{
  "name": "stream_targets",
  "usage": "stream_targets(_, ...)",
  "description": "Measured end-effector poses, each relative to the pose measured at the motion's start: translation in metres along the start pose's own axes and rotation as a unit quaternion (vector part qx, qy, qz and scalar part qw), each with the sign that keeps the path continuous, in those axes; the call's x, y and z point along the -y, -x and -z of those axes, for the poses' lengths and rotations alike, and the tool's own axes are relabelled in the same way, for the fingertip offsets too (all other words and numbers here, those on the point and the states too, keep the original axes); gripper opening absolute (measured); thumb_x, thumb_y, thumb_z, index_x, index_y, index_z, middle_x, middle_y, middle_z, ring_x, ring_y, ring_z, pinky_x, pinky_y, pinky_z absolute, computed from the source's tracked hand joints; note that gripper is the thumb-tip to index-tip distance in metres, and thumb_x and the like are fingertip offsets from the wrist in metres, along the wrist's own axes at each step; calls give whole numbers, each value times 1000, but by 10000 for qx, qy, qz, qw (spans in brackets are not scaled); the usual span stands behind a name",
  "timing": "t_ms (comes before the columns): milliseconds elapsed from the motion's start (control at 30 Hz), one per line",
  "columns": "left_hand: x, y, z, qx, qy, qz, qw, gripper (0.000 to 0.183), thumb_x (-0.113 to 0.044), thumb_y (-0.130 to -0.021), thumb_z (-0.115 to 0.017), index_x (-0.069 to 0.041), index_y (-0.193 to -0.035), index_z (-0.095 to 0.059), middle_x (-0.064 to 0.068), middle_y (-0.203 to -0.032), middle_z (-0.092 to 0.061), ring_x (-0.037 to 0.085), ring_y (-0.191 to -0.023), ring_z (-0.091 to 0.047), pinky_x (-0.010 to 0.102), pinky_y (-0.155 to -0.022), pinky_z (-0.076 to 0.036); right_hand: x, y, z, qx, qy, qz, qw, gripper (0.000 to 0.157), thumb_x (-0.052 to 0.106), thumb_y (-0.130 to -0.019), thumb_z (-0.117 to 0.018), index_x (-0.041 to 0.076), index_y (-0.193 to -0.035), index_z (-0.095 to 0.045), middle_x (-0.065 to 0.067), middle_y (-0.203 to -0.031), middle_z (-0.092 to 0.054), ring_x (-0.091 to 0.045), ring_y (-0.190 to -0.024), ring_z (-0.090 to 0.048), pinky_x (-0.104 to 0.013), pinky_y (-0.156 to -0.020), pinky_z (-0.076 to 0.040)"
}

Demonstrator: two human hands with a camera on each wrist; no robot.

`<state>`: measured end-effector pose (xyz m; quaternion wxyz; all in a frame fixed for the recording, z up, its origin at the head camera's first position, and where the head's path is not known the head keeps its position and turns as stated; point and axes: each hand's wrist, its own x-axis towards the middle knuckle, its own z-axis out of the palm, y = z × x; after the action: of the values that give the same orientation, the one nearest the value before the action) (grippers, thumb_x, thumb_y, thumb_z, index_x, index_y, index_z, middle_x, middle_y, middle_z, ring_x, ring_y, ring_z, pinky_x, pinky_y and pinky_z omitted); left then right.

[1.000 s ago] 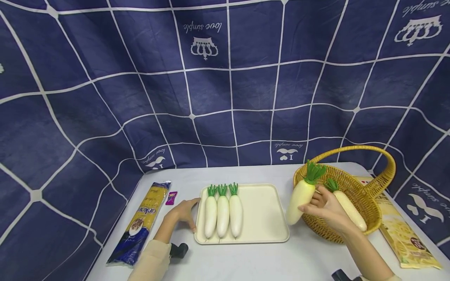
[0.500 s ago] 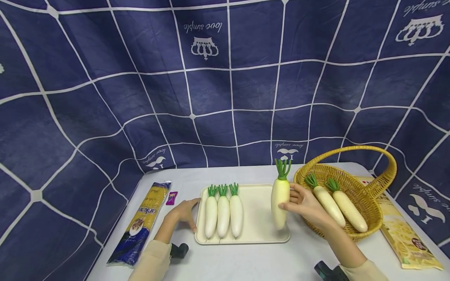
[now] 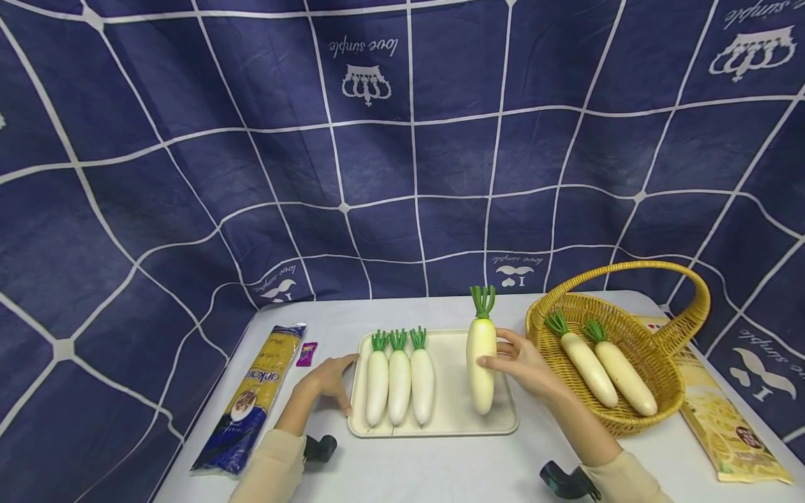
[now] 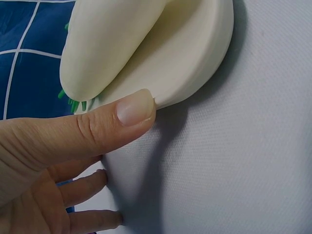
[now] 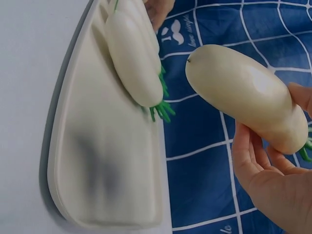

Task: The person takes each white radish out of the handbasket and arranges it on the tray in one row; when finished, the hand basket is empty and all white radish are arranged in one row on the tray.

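My right hand (image 3: 522,363) grips a white radish (image 3: 481,367) with green leaves, thumb on one side and fingers on the other. The radish stands nearly upright, leaves up, above the right half of a cream tray (image 3: 449,412). Its shadow falls on the tray floor (image 5: 126,195) in the right wrist view. Side by side in the tray's left half lie a left radish (image 3: 376,388), a middle radish (image 3: 399,388) and a right radish (image 3: 422,388). My left hand (image 3: 327,384) rests at the tray's left edge, fingers spread; its thumb (image 4: 134,109) touches the rim.
A wicker basket (image 3: 669,381) with a tall handle holds two more radishes (image 3: 625,377) at the right. A yellow food packet (image 3: 729,426) lies partly behind it. At the left are a blue and gold packet (image 3: 251,402) and a small purple wrapped piece (image 3: 306,354).
My right hand has carried the radish left, from the basket's rim to above the tray, and the radish has turned more upright. My left hand has stayed in place.
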<state>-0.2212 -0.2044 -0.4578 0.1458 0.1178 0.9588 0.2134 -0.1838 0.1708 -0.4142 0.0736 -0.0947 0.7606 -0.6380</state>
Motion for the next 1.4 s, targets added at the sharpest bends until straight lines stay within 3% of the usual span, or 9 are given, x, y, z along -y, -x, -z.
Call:
stream_targets(233, 3, -2, 0, -10, 98, -59, 9999, 111, -12, -37, -94, 0, -136, -46, 24, -132, -51, 48, -124, -42, 58, -104, -34, -3, -8, -11, 66, -289, -248, 9993, 68, 13, -79, -70, -6, -135, -38, -21, -113, -62, -19, -94, -63, -29, -84, -50)
stream_targets(467, 7, -2, 2, -20, 70, -376, 9993, 113, -25, -34, -95, 1, -134, -47, 24, -129, -53, 50, -120, -44, 61, -100, -37, -12, -15, -22, -4, -328, -388, 9987, 67, 14, -79, -70, -5, -135, -39, -19, -109, -62, -19, -90, -62, -31, -79, -53)
stream_targets(767, 0, 0, 1, -26, 64, -50, 10000, 109, -13, -38, -94, -1, -135, -46, 23, -131, -52, 47, -123, -42, 59, -103, -35, -25, -22, -35, 125, -557, -467, 9973, 66, 14, -79, -71, -10, -132, -40, -13, -93, -63, -15, -79, -61, -27, -71, -55)
stream_targets(1400, 1, 0, 0, -53, 18, -70, 10000, 108, -12, -38, -94, -1, -135, -47, 23, -130, -53, 47, -123, -43, 58, -103, -36, -47, -31, -49, 179, -223, -836, 9961, 71, 14, -78, -72, -17, -131, -36, -11, -85, -66, -13, -68, -61, -28, -63, -54)
